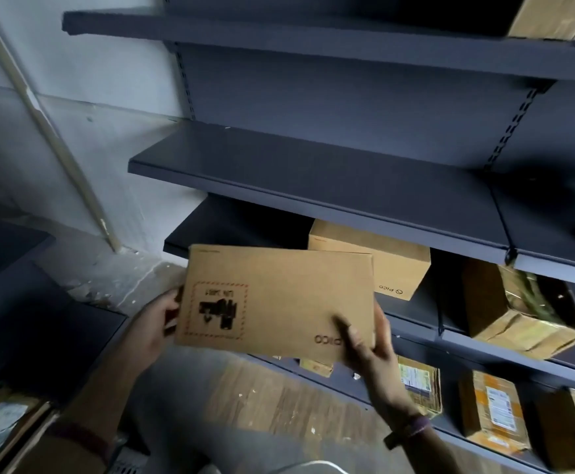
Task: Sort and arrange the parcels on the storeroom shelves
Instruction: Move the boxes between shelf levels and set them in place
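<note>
Both hands grip the flat parcel (276, 302) by its short ends: left hand (158, 323) closed on one edge, right hand (368, 340) clamped at the opposite corner, thumb on top. It hangs in front of the lower shelf (412, 316), just before a small box (381, 258). Cardboard looks stiff and likely light; edge holds should suit it.

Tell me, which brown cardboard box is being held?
The flat brown cardboard box with the red dashed square, gripped by the left hand and right hand. The other boxes rest on the dark shelves.
</note>
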Action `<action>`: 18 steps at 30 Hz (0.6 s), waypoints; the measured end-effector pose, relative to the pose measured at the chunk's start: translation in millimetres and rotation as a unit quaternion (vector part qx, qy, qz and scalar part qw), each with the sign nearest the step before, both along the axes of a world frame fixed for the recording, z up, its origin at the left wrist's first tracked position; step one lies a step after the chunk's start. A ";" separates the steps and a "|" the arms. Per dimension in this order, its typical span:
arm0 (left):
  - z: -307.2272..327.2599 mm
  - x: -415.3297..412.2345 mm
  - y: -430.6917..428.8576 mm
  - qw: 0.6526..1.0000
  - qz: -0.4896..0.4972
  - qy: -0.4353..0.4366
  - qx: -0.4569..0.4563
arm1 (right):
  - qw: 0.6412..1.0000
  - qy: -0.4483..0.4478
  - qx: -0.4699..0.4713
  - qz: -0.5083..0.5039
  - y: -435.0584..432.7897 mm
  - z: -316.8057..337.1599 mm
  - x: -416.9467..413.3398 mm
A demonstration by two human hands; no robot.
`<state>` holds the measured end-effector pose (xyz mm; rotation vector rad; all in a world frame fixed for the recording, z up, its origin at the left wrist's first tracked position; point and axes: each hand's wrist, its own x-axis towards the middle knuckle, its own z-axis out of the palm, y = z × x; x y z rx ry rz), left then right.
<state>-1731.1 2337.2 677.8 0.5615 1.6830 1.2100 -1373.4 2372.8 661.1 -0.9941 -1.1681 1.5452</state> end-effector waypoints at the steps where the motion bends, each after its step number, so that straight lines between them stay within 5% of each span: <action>1: 2.4 1.3 -1.5 1.000 -0.006 -0.005 0.024 | 0.999 0.027 -0.025 -0.009 11.6 -3.7 10.3; 8: 15.1 21.6 -8.9 0.968 -0.056 -0.074 0.232 | 0.974 0.172 -0.148 0.007 39.7 -29.4 42.3; 12: 23.6 21.1 6.2 0.990 0.019 0.094 0.108 | 0.949 0.227 -0.216 -0.018 38.9 -40.1 41.2; 18: 5.7 4.5 -3.9 0.996 -0.079 0.002 0.045 | 0.956 0.195 -0.220 -0.014 36.0 -48.9 42.5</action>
